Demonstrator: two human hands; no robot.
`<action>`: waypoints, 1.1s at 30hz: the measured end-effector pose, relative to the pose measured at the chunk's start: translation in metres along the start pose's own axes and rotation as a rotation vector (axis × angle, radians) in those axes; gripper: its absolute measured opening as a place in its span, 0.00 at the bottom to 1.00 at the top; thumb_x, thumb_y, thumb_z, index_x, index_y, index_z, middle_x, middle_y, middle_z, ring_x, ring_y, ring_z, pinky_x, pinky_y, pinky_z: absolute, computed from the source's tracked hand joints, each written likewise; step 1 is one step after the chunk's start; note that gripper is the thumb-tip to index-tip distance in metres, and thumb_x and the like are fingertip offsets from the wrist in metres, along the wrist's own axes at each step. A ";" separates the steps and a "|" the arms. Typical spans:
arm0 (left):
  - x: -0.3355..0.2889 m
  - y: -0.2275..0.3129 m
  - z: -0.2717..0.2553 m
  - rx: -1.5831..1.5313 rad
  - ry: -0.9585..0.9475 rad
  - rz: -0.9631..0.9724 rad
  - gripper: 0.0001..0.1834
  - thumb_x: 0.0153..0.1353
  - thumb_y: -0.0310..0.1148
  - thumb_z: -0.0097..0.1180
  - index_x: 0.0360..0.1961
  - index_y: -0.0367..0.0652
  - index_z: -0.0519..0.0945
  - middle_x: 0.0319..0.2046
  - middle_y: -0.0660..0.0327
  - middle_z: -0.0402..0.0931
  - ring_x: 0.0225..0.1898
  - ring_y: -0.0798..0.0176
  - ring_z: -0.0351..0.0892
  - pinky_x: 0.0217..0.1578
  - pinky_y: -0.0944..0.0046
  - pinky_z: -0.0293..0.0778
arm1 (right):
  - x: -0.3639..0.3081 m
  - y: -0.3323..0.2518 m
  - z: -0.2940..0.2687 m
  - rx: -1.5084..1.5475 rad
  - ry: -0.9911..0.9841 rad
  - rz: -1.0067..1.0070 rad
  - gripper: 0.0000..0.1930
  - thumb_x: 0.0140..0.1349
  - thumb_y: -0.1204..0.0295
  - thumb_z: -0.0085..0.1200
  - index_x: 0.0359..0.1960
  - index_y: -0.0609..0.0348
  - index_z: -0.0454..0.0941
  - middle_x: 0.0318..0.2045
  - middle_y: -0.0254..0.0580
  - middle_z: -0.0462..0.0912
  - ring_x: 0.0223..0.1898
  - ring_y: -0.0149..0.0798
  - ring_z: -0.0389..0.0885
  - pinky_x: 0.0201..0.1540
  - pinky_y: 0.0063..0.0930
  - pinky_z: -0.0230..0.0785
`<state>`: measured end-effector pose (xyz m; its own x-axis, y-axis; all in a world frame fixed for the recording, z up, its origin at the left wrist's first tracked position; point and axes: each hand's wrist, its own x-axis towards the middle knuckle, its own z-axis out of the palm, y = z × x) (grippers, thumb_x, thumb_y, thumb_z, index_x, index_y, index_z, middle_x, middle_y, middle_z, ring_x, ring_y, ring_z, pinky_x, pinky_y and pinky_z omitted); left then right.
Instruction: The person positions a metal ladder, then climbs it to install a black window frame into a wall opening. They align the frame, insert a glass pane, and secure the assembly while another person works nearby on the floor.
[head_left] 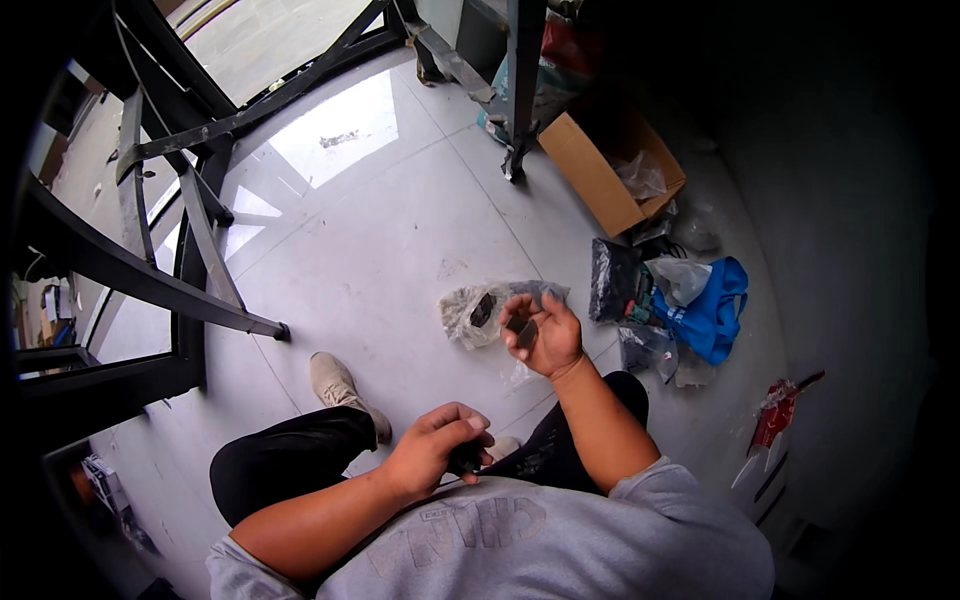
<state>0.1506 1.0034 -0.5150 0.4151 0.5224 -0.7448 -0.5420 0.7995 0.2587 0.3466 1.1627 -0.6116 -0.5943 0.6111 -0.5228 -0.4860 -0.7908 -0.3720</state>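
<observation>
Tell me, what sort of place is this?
Probably an indoor workroom or storage corner, though I can't be sure: there's a tiled floor, an open cardboard box and a blue bag lying on the floor.

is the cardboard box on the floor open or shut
Open: the cardboard box has no flaps closed over its mouth, and crumpled clear plastic shows inside.
</observation>
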 end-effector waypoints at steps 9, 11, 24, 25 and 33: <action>-0.002 0.000 -0.001 0.007 0.014 -0.022 0.15 0.67 0.36 0.53 0.47 0.37 0.74 0.38 0.51 0.78 0.37 0.56 0.83 0.26 0.61 0.80 | 0.021 -0.016 -0.055 -0.239 -0.130 0.055 0.24 0.70 0.53 0.42 0.43 0.65 0.78 0.27 0.40 0.79 0.17 0.33 0.71 0.18 0.22 0.61; -0.004 0.000 0.000 0.006 0.024 -0.030 0.15 0.67 0.37 0.53 0.47 0.36 0.74 0.39 0.51 0.78 0.37 0.56 0.83 0.27 0.61 0.80 | 0.005 -0.016 -0.043 -0.263 -0.135 0.026 0.27 0.70 0.50 0.42 0.50 0.65 0.77 0.26 0.39 0.80 0.18 0.33 0.74 0.19 0.22 0.63; -0.014 0.004 0.006 -0.005 -0.002 -0.059 0.15 0.68 0.36 0.52 0.49 0.35 0.73 0.41 0.51 0.77 0.39 0.56 0.82 0.30 0.62 0.80 | 0.064 0.019 -0.091 -0.286 0.483 0.080 0.10 0.66 0.65 0.47 0.44 0.55 0.76 0.25 0.37 0.77 0.18 0.31 0.69 0.17 0.23 0.59; -0.015 0.004 0.005 -0.011 0.001 -0.059 0.15 0.68 0.36 0.52 0.49 0.35 0.73 0.41 0.51 0.77 0.39 0.56 0.82 0.31 0.62 0.80 | 0.073 0.020 -0.099 -0.355 0.474 0.130 0.10 0.65 0.67 0.48 0.43 0.55 0.76 0.26 0.37 0.78 0.19 0.31 0.71 0.19 0.23 0.60; -0.023 0.001 -0.003 -0.011 0.010 -0.087 0.16 0.68 0.36 0.51 0.50 0.35 0.73 0.43 0.51 0.77 0.40 0.57 0.82 0.33 0.63 0.79 | 0.142 0.063 -0.129 -1.823 0.682 0.057 0.10 0.59 0.66 0.52 0.38 0.54 0.82 0.40 0.49 0.85 0.42 0.50 0.84 0.43 0.41 0.76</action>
<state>0.1380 0.9915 -0.4990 0.4537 0.4482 -0.7702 -0.5119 0.8386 0.1864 0.3139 1.1955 -0.8081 -0.0567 0.8292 -0.5561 0.9286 -0.1608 -0.3345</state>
